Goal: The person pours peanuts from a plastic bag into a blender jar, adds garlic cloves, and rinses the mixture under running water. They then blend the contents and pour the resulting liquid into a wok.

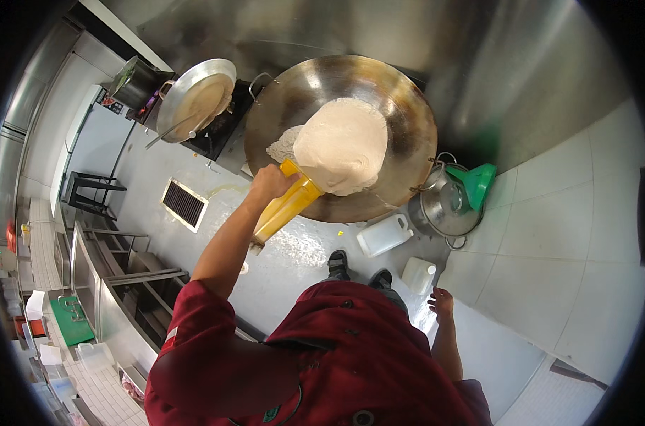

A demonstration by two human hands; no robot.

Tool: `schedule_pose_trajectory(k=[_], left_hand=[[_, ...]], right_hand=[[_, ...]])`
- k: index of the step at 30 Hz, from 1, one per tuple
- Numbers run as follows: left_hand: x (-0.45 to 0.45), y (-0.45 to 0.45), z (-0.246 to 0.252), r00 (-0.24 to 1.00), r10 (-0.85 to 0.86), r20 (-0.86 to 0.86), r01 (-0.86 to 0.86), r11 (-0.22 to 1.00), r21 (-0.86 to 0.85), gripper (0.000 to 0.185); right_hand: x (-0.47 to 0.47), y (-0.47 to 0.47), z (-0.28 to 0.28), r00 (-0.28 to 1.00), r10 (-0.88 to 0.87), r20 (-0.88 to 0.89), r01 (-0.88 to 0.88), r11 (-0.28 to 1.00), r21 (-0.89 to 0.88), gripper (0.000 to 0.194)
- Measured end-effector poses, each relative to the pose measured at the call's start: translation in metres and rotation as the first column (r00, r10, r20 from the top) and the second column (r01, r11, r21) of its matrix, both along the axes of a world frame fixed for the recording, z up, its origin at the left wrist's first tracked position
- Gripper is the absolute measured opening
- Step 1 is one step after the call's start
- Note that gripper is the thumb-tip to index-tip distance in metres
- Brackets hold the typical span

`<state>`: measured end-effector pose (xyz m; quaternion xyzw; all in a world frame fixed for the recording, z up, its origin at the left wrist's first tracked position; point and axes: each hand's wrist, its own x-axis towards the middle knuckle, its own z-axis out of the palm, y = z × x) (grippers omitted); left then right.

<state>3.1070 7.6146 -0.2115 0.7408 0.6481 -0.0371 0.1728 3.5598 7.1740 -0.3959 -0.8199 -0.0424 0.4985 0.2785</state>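
Observation:
My left hand grips a tilted yellow translucent jug near its mouth. The jug's mouth hangs over the near rim of a very large metal wok, and its dark base points down towards the floor. Inside the wok lies a broad, thick, pale beige mixture, which meets the jug's mouth in this view. A lumpier patch of pale stuff sits at its left. At my side, my right hand hangs with loosely curled fingers and nothing in it. A white plastic jerrycan stands near that hand.
Left of the wok, a smaller pan of brownish liquid holds a long utensil on the stove. A lidded pot with a green funnel stands right. Another jerrycan lies on the floor. A drain grate is at left.

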Motion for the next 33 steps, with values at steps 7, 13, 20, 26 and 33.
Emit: schedule_pose_trajectory(k=[7,13,20,26,33], left_hand=[[0.029,0.02,0.027,0.987,0.006,-0.162,-0.031,0.988,-0.15,0.075],[0.05,0.029,0.05,0.963,-0.122,-0.239,0.086,0.984,-0.155,0.085],[0.078,0.037,0.066,0.903,-0.249,-0.352,0.217,0.968,-0.127,0.07],[0.091,0.045,0.051,0.795,-0.331,-0.508,0.316,0.941,-0.119,0.056],[0.075,0.046,0.046,0.665,-0.501,-0.554,0.517,0.844,-0.142,0.055]], right_hand=[[0.002,-0.04,-0.013,0.996,-0.085,-0.026,0.084,0.995,-0.049,0.039],[-0.01,-0.068,-0.019,0.99,-0.138,-0.014,0.136,0.987,-0.089,0.038],[-0.031,-0.08,-0.021,0.985,-0.169,-0.042,0.167,0.985,-0.048,0.04],[-0.046,-0.082,-0.025,0.983,-0.173,-0.066,0.171,0.985,-0.037,0.043],[-0.063,-0.093,-0.025,0.977,-0.207,-0.039,0.204,0.976,-0.081,0.045]])
